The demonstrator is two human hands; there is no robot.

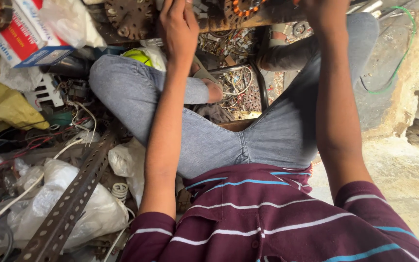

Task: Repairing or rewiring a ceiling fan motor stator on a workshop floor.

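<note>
Item: seated person, head view, both arms extended forward over the lap. Left hand (178, 29) rested on a rusty metal bar (229, 22) at the top edge, fingers running out of frame, so whether they were apart or clamped could not be told. Right hand (323, 14) reached the same bar further right, mostly cut off; finger state likewise unclear. Adjacent: rusty toothed disc (129, 17) just left of the left hand; part with orange studs (241, 7) between the hands. Below: scrap wire and small metal parts (236, 82) on the floor between the knees. Risk, as judged: rough, corroded edges could cut bare skin; a loosened piece could drop onto the sandalled foot (209, 85).
</note>
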